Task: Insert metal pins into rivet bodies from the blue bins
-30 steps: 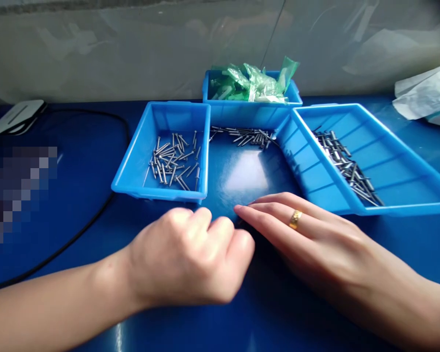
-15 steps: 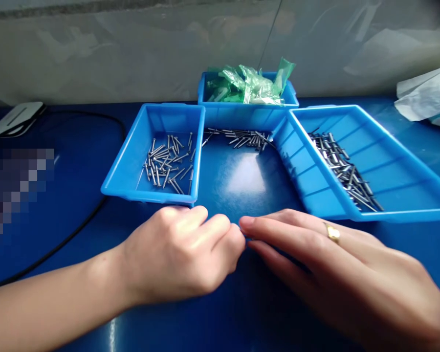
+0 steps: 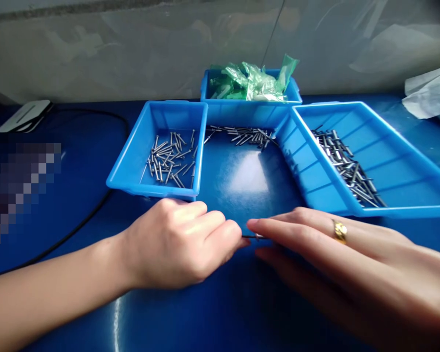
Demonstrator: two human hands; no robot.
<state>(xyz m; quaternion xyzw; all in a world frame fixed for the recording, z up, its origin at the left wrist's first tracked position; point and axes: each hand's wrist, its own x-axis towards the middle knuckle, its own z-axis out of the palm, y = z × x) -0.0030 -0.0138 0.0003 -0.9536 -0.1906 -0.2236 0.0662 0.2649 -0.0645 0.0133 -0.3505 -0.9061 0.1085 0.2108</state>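
Low over the blue table, my left hand (image 3: 185,244) is closed in a fist, its curled fingertips hidden. A thin metal blind rivet (image 3: 258,236) with a small flange sticks out sideways from it toward my right hand (image 3: 348,264). My right hand, with a gold ring on one finger, has its index finger and thumb above and below the rivet's other end; that end disappears among the fingers. Just beyond my left hand stands a blue bin of screws (image 3: 153,188). Beyond my right hand, a larger blue bin (image 3: 407,161) contains many blind rivets (image 3: 352,171).
Loose rivets (image 3: 247,136) lie on the table (image 3: 242,195) between the bins. A back bin (image 3: 205,88) holds green plastic packets (image 3: 256,80). A black cable (image 3: 95,210) curves along the left, near a white flat device (image 3: 25,116). Crumpled white plastic (image 3: 430,93) lies far right.
My hands have moved slightly apart, uncovering the rivet between them. My right index finger and thumb have spread a little. The view has shifted slightly.
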